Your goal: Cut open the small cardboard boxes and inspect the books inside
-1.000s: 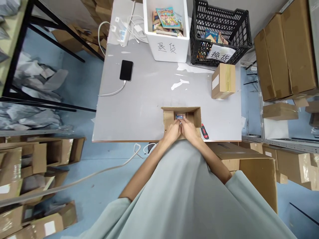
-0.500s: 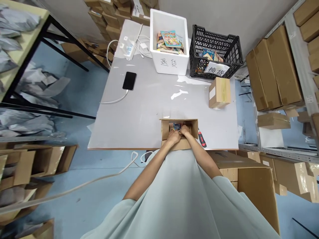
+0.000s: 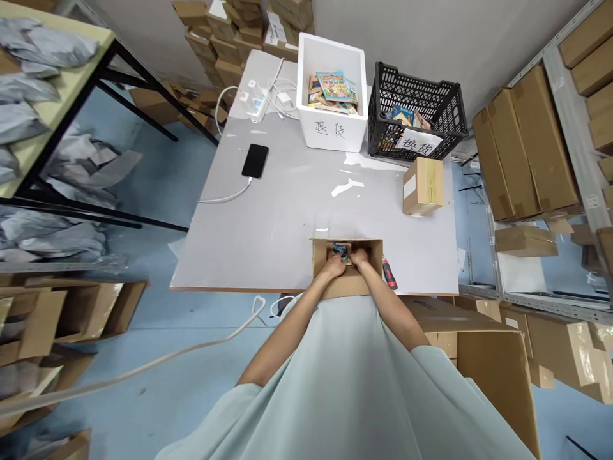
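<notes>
An open cardboard box [image 3: 345,287] stands at the table's front edge, right against my body. Down inside it lies a small colourful book [image 3: 341,248], its cover partly hidden by my fingers. My left hand [image 3: 336,264] reaches into the box and is closed on the book's near left side. At the book's right edge, my right hand [image 3: 358,257] pinches it, fingertips partly out of sight. A red and black utility knife [image 3: 389,273] rests on the table just right of the box.
At the back of the table [image 3: 278,223] stand a white foam bin [image 3: 330,131] and a black crate [image 3: 407,96], both holding books. A closed carton [image 3: 423,186] sits at the right. A phone [image 3: 255,160] with its cable lies left. Shelves of boxes [image 3: 543,140] line the right side.
My hands have drawn slightly apart inside the box, and more of the book's cover shows between them. The whole view has shifted a little as my head moved.
</notes>
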Demonstrator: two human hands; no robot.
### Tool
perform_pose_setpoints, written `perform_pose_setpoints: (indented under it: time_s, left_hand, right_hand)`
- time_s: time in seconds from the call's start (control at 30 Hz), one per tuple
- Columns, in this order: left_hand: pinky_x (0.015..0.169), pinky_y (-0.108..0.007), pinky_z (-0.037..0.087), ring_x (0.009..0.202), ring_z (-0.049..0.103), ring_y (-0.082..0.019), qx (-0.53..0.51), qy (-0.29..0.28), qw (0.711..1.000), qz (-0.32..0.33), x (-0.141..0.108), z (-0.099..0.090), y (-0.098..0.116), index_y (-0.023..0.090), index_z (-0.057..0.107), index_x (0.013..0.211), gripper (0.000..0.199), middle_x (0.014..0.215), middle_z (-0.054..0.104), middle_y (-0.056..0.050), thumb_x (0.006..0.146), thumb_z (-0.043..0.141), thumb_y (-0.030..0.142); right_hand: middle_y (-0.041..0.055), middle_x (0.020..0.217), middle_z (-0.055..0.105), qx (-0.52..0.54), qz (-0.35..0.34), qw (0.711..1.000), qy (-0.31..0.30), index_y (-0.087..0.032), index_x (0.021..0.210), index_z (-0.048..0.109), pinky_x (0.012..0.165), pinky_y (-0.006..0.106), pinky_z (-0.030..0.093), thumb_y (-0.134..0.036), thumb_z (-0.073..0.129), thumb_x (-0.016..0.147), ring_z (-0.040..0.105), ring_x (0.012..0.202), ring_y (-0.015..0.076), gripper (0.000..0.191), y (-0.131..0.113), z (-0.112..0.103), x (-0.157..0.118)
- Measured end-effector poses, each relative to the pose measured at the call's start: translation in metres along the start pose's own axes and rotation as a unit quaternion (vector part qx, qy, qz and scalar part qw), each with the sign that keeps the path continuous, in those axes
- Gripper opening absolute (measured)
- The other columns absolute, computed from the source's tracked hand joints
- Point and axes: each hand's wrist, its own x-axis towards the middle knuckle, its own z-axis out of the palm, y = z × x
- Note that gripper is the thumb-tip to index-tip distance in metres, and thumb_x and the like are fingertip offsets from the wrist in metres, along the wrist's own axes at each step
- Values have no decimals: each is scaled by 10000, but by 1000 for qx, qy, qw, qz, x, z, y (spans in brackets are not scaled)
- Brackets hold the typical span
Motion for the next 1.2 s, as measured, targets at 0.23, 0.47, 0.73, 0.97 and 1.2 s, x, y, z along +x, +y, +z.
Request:
perform_pose_setpoints:
  time_s: [0.23, 0.47, 0.73, 0.97, 1.2]
  left_hand:
    - [1268, -512, 539, 1464, 717, -387, -95, 60, 990, 80, -10, -9, 9, 80, 712, 1517, 540, 1571, 720, -277, 988, 629, 149]
    - [1367, -537, 447, 1551, 651, -359, -172, 116, 965, 160, -42, -27, 25, 86, 698, 1503, 507, 1611, 701, -247, 1022, 563, 174]
    - [1054, -462, 684, 1220, 826, -299, -511, 76, 831, 205, -114, -74, 77, 215, 683, 1427, 605, 1427, 808, -165, 980, 832, 594]
    - [734, -271, 622, 896, 761, -190, -532, 163, 778, 291, -173, -133, 139, 197, 779, 1110, 472, 1015, 817, -53, 761, 993, 431]
    - [681, -280, 559, 806, 714, -188, -487, 192, 793, 311, -192, -137, 138, 181, 788, 955, 472, 993, 837, -86, 777, 995, 566]
  right_hand:
    - [124, 1036, 892, -18, -86, 996, 8, -159, 1044, 853, 797, 242, 539, -104, 758, 994, 846, 1010, 244, 122, -16, -21, -38]
    - [98, 1116, 790, -9, -288, 944, 160, -212, 1053, 725, 931, 323, 582, -156, 605, 1038, 765, 1007, 235, 133, 12, -69, -114]
    - [35, 990, 726, 446, -327, 813, 183, -257, 1071, 656, 649, 281, 628, -556, 774, 1017, 722, 847, 200, 326, 15, -106, -169]
    - [111, 1228, 831, 517, -338, 782, 80, -246, 1271, 690, 741, 328, 713, -613, 943, 886, 809, 1031, 249, 588, -27, -111, -182]
    - [41, 988, 830, 478, -349, 805, 45, -242, 1103, 711, 687, 313, 694, -665, 967, 856, 785, 799, 199, 553, -28, -117, -189]
